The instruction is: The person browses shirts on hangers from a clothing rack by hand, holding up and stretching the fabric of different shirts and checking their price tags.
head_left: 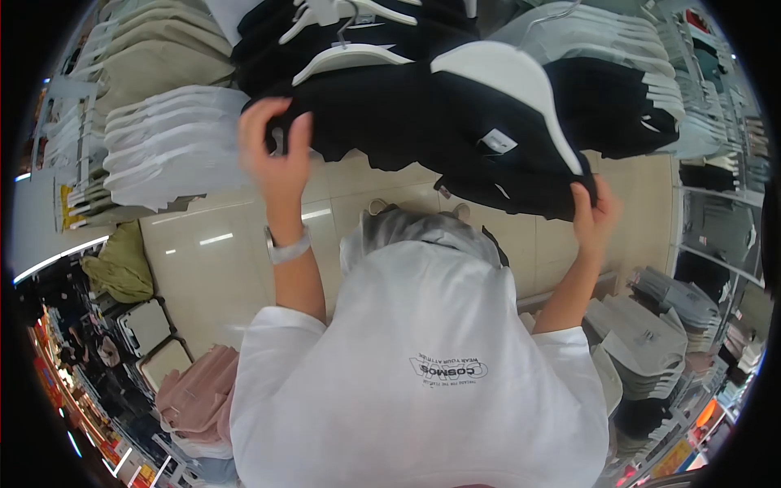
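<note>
A black garment (455, 122) hangs tilted in front of me on a white hanger (508, 77), with a small white label (498, 141) at its neck. My right hand (595, 213) is closed on the garment's right edge, just past the hanger's lower end. At the left, my left hand (277, 150) has thumb and fingers apart beside another black garment (358, 106) on a white hanger (350, 58). Motion slightly blurs that hand, and whether it touches the cloth is unclear. A silver band (289, 246) circles my left wrist.
White garments (167, 142) and beige ones (163, 61) hang at the left. Pale garments (594, 37) hang at the upper right. Below lies a tiled floor (203, 203). Pink clothing (199, 390) and grey folded tops (643, 333) flank me lower down.
</note>
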`<action>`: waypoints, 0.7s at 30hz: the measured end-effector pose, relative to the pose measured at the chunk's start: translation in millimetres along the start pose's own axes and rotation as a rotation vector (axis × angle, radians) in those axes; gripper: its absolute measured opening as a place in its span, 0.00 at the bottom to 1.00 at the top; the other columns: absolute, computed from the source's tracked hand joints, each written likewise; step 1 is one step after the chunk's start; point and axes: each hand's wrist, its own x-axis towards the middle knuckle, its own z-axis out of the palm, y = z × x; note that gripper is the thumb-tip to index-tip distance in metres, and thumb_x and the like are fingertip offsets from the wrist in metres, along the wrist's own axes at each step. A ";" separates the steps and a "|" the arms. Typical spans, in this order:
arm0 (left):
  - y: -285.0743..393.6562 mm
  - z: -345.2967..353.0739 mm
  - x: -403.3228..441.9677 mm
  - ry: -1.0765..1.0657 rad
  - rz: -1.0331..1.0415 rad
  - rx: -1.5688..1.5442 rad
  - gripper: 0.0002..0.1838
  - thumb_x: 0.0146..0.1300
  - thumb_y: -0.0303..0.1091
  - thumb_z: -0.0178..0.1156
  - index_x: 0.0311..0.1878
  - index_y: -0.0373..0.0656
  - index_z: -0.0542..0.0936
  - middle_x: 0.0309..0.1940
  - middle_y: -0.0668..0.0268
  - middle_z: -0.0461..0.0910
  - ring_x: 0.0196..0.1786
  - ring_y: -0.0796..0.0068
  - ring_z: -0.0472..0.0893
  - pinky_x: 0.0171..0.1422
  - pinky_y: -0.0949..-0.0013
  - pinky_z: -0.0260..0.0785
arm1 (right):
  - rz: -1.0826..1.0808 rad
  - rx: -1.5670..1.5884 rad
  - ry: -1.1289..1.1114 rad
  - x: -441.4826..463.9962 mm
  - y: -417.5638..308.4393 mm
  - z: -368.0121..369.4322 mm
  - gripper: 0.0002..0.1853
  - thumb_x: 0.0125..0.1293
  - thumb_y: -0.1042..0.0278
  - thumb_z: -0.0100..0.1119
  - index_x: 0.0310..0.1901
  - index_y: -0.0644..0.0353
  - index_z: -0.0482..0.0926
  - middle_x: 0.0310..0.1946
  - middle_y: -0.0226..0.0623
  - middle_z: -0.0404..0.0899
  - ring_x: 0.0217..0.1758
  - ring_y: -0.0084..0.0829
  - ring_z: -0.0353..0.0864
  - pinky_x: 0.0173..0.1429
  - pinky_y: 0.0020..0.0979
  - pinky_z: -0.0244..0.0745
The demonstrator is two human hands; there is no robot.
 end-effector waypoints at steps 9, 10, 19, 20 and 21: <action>126.7 15.3 -36.3 -0.777 -0.535 -0.466 0.20 0.60 0.28 0.62 0.55 0.31 0.76 0.21 0.68 0.79 0.20 0.79 0.76 0.29 0.75 0.67 | -0.098 -0.125 -0.141 2.4 -37.6 -12.8 0.12 0.55 0.66 0.71 0.30 0.64 0.79 0.16 0.34 0.71 0.18 0.24 0.66 0.25 0.24 0.61; 131.4 22.5 -40.2 -0.769 -0.542 -0.461 0.20 0.60 0.28 0.62 0.55 0.31 0.76 0.21 0.68 0.79 0.20 0.79 0.76 0.29 0.75 0.67 | -0.114 -0.129 -0.178 2.2 -38.0 -12.4 0.12 0.55 0.65 0.71 0.29 0.64 0.79 0.16 0.35 0.71 0.18 0.24 0.67 0.25 0.25 0.61; 137.0 40.9 -54.3 -1.025 -0.892 -0.770 0.10 0.59 0.28 0.64 0.43 0.33 0.82 0.17 0.71 0.76 0.19 0.87 0.71 0.26 0.81 0.59 | -0.141 -0.056 -0.259 -1.7 -25.3 -4.2 0.14 0.54 0.64 0.72 0.27 0.64 0.78 0.15 0.35 0.70 0.16 0.27 0.65 0.22 0.25 0.60; 134.0 36.2 -57.1 -1.002 -0.785 -0.794 0.06 0.59 0.27 0.64 0.37 0.34 0.84 0.18 0.73 0.76 0.20 0.89 0.70 0.26 0.81 0.57 | -0.087 0.000 -0.244 -1.9 -22.4 -4.7 0.13 0.54 0.65 0.72 0.28 0.64 0.78 0.15 0.35 0.70 0.16 0.27 0.65 0.23 0.25 0.60; 138.7 26.1 -49.2 -1.029 -0.873 -0.792 0.04 0.54 0.27 0.68 0.32 0.37 0.86 0.20 0.73 0.73 0.25 0.87 0.69 0.28 0.80 0.57 | -0.033 0.057 -0.230 -1.6 -19.4 -5.2 0.13 0.55 0.65 0.71 0.29 0.65 0.79 0.15 0.35 0.71 0.17 0.27 0.66 0.23 0.25 0.60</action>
